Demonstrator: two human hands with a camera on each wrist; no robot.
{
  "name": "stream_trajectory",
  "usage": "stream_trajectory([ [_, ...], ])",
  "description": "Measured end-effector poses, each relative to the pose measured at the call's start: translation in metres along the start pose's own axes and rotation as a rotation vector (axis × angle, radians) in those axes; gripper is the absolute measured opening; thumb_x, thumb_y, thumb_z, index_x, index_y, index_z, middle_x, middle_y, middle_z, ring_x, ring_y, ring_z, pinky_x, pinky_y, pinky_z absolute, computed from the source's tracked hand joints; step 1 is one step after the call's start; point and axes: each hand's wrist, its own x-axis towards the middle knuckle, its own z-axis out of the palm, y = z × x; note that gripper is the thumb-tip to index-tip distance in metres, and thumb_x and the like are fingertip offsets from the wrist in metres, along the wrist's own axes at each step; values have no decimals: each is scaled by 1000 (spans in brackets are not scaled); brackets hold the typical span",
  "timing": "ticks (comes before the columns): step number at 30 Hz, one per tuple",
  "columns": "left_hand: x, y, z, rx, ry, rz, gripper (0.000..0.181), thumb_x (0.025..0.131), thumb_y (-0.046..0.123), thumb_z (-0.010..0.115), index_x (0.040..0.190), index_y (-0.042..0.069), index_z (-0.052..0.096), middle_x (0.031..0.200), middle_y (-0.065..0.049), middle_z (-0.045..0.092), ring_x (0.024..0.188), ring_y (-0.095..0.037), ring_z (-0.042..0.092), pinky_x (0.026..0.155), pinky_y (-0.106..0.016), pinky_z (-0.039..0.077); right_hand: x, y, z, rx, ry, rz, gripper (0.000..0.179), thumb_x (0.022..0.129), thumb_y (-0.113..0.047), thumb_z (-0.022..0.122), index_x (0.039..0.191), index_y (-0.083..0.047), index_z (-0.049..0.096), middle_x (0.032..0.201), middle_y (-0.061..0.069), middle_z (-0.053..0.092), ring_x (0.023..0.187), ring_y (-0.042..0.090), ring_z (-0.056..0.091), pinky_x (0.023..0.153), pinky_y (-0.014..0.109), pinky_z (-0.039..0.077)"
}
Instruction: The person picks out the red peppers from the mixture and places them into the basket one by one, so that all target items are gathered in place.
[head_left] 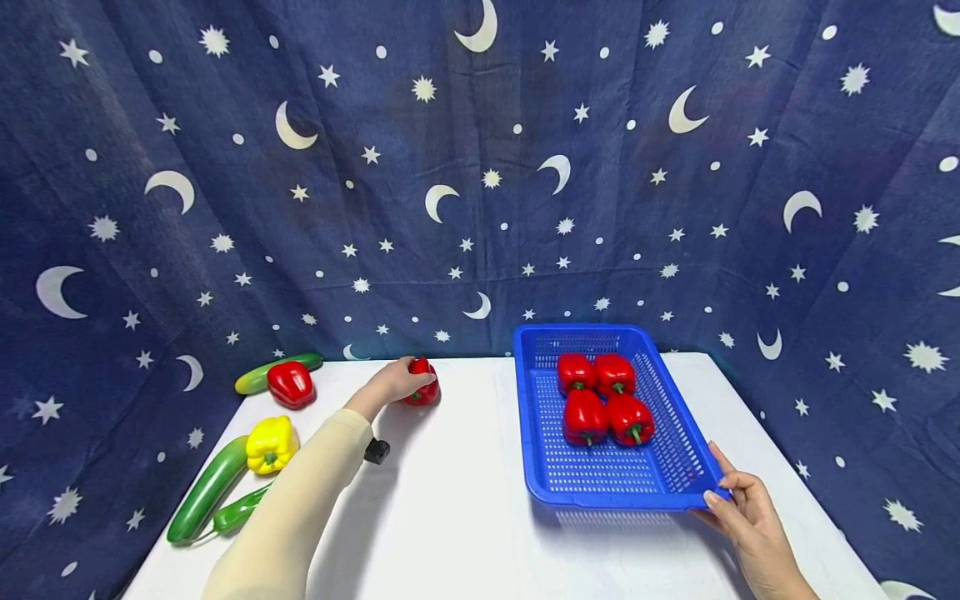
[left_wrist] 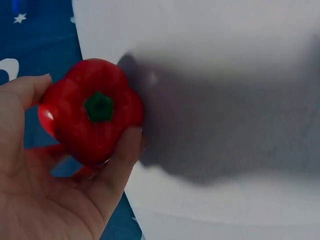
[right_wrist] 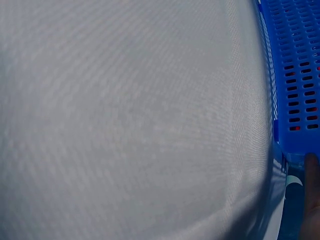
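Note:
At the far side of the table my left hand grips a red bell pepper. The left wrist view shows thumb and fingers around its sides, with the green stem end facing the camera. My right hand pinches the near right corner of a blue plastic basket, thumb over the rim. Several red bell peppers sit together inside the basket. In the right wrist view only a finger and the basket's perforated wall show, at the right edge.
On the left lie another red bell pepper, a yellow bell pepper, a cucumber, a green chili pepper and a yellow-green cucumber-like vegetable. A dark blue curtain with moons and stars surrounds the white table.

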Motion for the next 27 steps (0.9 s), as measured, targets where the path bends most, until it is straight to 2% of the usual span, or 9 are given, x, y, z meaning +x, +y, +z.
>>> stream_trajectory([
  [2,-3,1,2,-79,-15,-19,76,98,45,61,153,-1,37,137,-24,54,119,-38,56,88,-46,57,0,0,0,3,2,5,18,105,4,47,116,-8,39,168,-1,24,129,-2,48,88,25,57],
  [5,-8,2,6,-107,-12,-34,79,95,48,65,148,-5,40,131,-25,55,113,-36,59,79,-41,60,0,0,0,11,0,6,19,105,4,46,117,-9,39,168,-1,24,129,-2,48,88,25,56],
  [8,-15,8,11,-12,11,-13,82,91,55,69,137,-9,45,120,-24,56,101,-33,61,73,-38,59,0,0,0,18,-6,-4,20,105,5,46,117,-9,39,167,-2,26,130,-2,48,88,25,56],
  [12,-25,17,20,149,38,17,83,86,61,71,127,-8,48,108,-18,55,88,-29,60,69,-36,56,0,0,0,22,-10,-13,19,105,6,45,117,-8,39,166,-4,29,130,-1,49,88,25,56],
  [16,-35,24,28,250,58,15,83,85,65,69,125,-5,49,104,-17,54,86,-28,60,75,-41,56,0,-1,1,14,2,-1,19,105,5,46,116,-9,39,166,-3,28,128,-2,50,87,25,57],
  [20,-40,26,30,325,65,-16,88,84,74,63,124,-3,52,102,-16,56,89,-29,61,80,-45,54,0,0,1,14,3,0,18,105,4,46,116,-8,39,166,-4,28,128,-2,50,87,25,57],
  [22,-39,24,31,323,60,-23,90,84,76,60,126,-3,52,105,-17,58,92,-30,62,81,-46,53,0,1,0,18,1,-5,19,105,5,46,116,-8,39,165,-4,29,128,-1,50,87,25,57],
  [24,-39,21,32,288,54,5,95,86,77,57,137,-2,50,119,-20,58,102,-33,63,87,-49,53,0,1,0,20,-1,-8,19,105,5,46,116,-8,39,165,-5,30,128,-1,50,87,26,57],
  [27,-36,14,34,162,34,113,98,90,71,58,154,0,38,148,-28,43,126,-43,55,102,-56,47,0,1,-1,21,-1,-9,18,105,5,46,117,-8,39,165,-5,30,128,-1,50,87,26,57],
])
